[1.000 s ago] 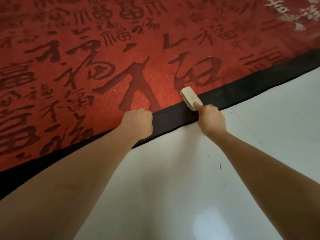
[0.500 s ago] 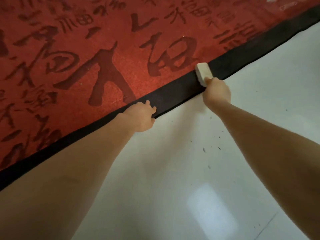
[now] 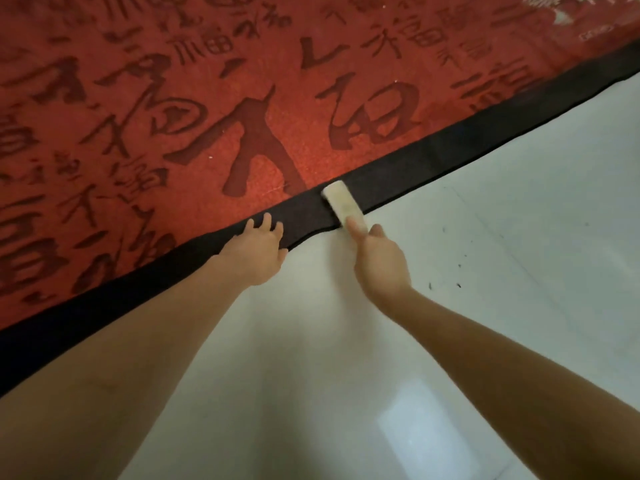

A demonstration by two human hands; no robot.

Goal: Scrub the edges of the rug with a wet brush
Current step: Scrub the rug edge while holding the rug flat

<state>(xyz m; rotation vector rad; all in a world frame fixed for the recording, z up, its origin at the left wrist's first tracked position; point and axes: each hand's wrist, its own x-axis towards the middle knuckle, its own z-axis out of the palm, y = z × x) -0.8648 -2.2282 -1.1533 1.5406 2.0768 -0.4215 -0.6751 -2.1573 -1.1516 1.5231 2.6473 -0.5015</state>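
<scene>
Down at the middle of the view, the pale, oblong scrubbing brush [image 3: 343, 204] lies across the black fabric border [image 3: 485, 133] of the red rug with darker red calligraphy characters [image 3: 207, 98], its far end near the red pile and its near end at the border's outer edge. The right hand [image 3: 379, 258] holds the brush by that near end: the thumb lies along the top and the other fingers curl round the side, so the grip is clamped on the brush. The bristles cannot be seen from here.

Just to the left, the left hand [image 3: 256, 251] rests on the same black border with its fingers spread and fairly straight, the fingertips reaching toward the red pile; its grip is apart and it holds nothing. Between the two hands the border's outer edge bows slightly.

Both bare forearms reach in from the bottom corners. The rug lies on a glossy white tiled floor [image 3: 450, 341], which carries a few dark specks [image 3: 459, 285] to the right of the right hand and a pale reflection of light lower down.
</scene>
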